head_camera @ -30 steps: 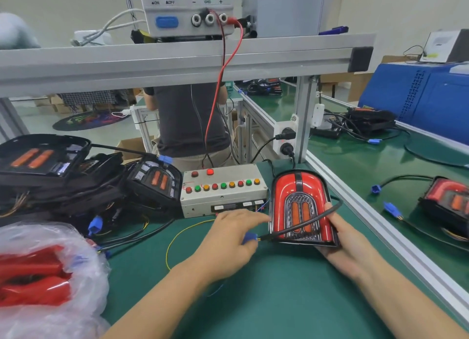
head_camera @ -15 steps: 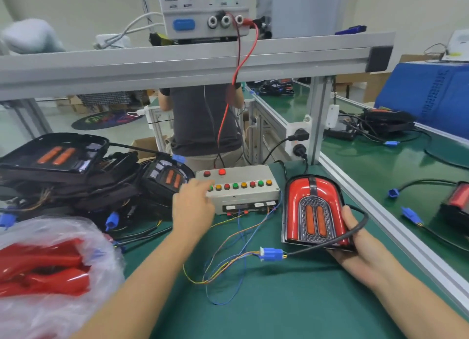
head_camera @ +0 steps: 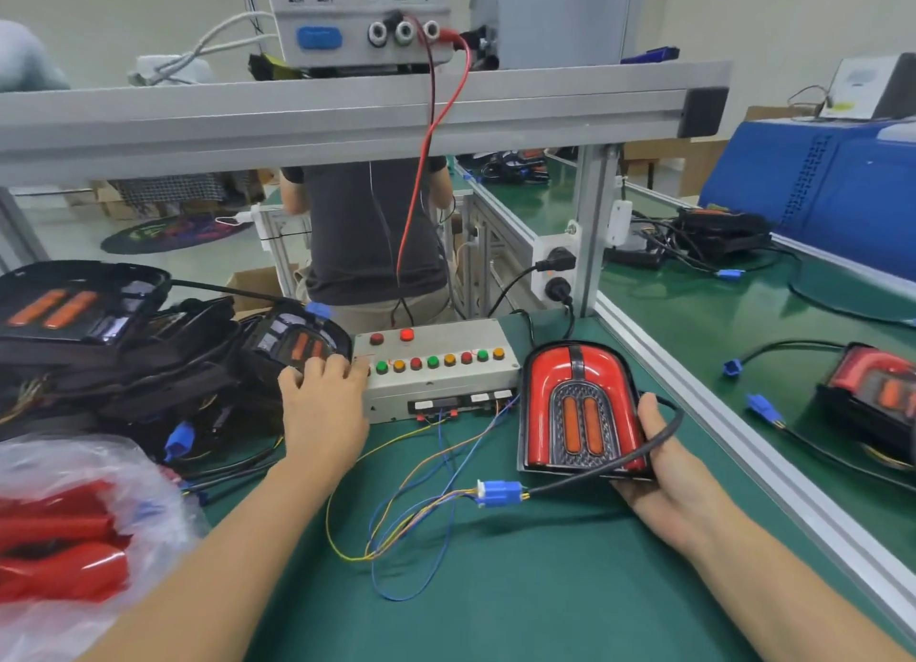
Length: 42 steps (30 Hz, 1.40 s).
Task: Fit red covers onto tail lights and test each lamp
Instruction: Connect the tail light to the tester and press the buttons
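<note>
Two hands in the shot, so here's what you've got. Your right hand (head_camera: 666, 468) is cupped under the lamp (head_camera: 577, 408) at center right of the frame, fingers curled round its right edge and thumb side, propping it up tilted on the green tabletop (head_camera: 520, 602). Red cover's on it, with the two orange strips showing in the dark middle panel.

Your left hand (head_camera: 322, 403) is up at the left end of the test box (head_camera: 436, 374) in the middle of the frame, fingers stretched out and relaxed, tips resting right by the leftmost buttons. Can't tell which button you're actually on, the fingers hide it.

The lamp's black cable (head_camera: 609, 468) loops round your right hand and runs into the blue plug (head_camera: 500, 490) lying on the tabletop just left of the lamp, mated with thin coloured wires (head_camera: 421, 488) that go back to the box.

Left of frame there's a heap of uncovered black lamps (head_camera: 124, 344), and lower left a clear bag (head_camera: 74, 537) of red covers. Another covered lamp (head_camera: 877, 398) sits at the far right edge, beyond the aluminium rail (head_camera: 718, 413). Power supply (head_camera: 362, 21) sits on the upper shelf, red lead hanging down.
</note>
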{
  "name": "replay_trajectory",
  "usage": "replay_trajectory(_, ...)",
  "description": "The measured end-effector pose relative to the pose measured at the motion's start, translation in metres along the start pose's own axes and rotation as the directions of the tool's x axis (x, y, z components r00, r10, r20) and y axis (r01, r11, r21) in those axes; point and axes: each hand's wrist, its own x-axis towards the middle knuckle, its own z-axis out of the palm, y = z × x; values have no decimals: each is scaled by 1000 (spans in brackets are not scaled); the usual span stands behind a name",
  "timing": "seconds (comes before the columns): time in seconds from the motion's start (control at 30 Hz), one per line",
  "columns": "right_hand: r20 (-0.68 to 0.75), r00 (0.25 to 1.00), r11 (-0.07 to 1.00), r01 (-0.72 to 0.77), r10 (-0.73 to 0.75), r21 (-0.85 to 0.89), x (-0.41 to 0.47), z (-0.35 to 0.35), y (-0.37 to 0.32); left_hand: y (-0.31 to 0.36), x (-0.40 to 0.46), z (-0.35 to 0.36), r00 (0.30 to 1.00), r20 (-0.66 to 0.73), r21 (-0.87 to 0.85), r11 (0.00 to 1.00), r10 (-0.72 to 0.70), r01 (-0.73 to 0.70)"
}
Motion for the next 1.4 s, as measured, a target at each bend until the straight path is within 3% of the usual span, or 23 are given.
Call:
replay_trajectory(0.33,-64,998,998,14,-18,-61,-3,-1,3,5,-2,-3,999,-31,21,1000,8,-7)
replay_trajectory(0.77,54,998,999,-9,11,-51,-3,-8,3,10,-7,-6,999,-5,13,999,-40,40)
replay_trajectory(0.87,79,997,1000,-6,8,-26,-2,-8,3,23,-11,-13,994,38,-37,994,-103,104)
replay_trajectory(0.93,86,996,1000,-10,11,-10,-1,-8,4,43,-13,-18,992,68,-158,981,-104,114)
replay_trajectory(1.1,93,995,999,-24,22,28,2,-10,5,103,-6,-33,964,260,-418,906,53,62)
replay_trajectory(1.27,87,996,999,-30,26,45,2,-9,5,124,-1,-31,926,374,-396,911,50,111)
replay_trajectory(1.4,123,992,998,-42,35,54,1,-10,5,121,-1,-24,944,330,-349,928,-6,128)
